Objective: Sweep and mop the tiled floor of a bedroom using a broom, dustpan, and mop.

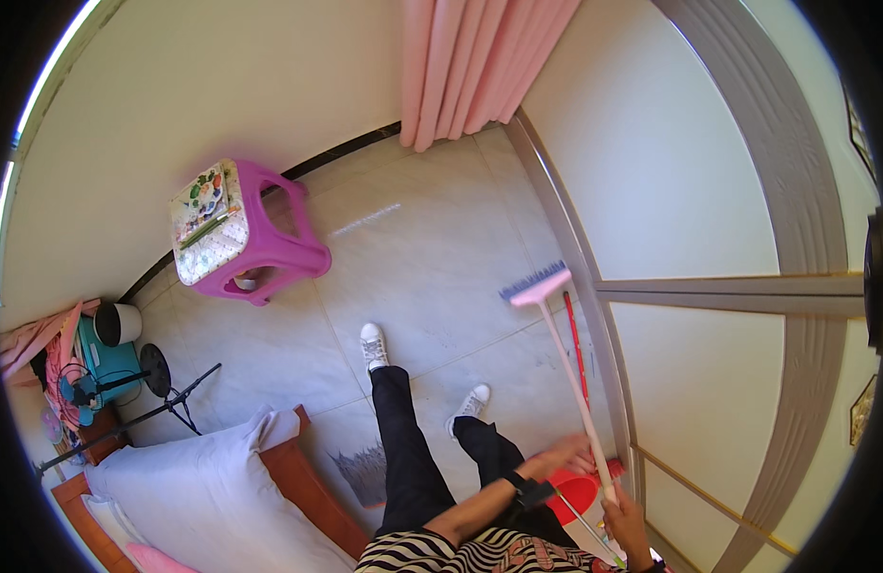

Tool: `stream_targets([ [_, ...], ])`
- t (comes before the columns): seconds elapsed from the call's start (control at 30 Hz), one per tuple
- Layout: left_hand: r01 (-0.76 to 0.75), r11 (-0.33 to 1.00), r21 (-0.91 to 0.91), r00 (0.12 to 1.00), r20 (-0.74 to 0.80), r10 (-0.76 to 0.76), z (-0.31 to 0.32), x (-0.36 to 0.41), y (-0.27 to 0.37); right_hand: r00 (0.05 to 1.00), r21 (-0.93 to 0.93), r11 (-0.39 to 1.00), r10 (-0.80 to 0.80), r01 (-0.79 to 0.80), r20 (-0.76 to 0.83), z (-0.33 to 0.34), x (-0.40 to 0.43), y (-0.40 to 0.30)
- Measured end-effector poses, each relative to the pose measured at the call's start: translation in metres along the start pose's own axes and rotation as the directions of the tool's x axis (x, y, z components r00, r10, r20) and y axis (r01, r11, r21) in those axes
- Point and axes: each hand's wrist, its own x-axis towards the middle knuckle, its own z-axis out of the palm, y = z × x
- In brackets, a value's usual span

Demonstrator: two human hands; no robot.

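A pink floor brush [542, 286] with dark bristles stands out ahead of me, near the foot of the wardrobe. Its long pale handle runs back to my right hand [625, 519], which is closed around the lower part. My left hand [574, 455] lies beside the handle higher up, blurred; whether it grips is unclear. Behind the hands is a red basin [577, 496]. A thin red stick [576, 344] lies alongside the brush handle. A thin pole with a green end [588, 528] is between my forearms.
A purple plastic stool [287, 247] bearing a paint palette and brushes stands by the wall. A bed [198, 487] and a black tripod stand [151, 415] are at lower left. Wardrobe doors [692, 358] line the right side; a pink curtain [456, 64] hangs ahead.
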Motion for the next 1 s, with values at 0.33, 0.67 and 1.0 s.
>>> stream_targets([
  [0.33,-0.657,0.674,0.337,0.008,-0.891,0.453,-0.373,-0.287,0.191,0.982,0.322,0.943,-0.135,0.087,0.131,0.175,0.127,-0.215],
  [0.67,0.070,0.757,0.649,-0.695,-0.513,0.504,-0.466,-0.570,0.326,0.992,0.087,0.994,0.059,-0.069,0.110,0.206,0.087,-0.200],
  [1.0,-0.196,0.599,0.776,-0.563,-0.590,0.579,-0.509,-0.618,0.418,0.973,0.035,0.987,0.148,-0.157,0.176,0.165,0.037,-0.183],
])
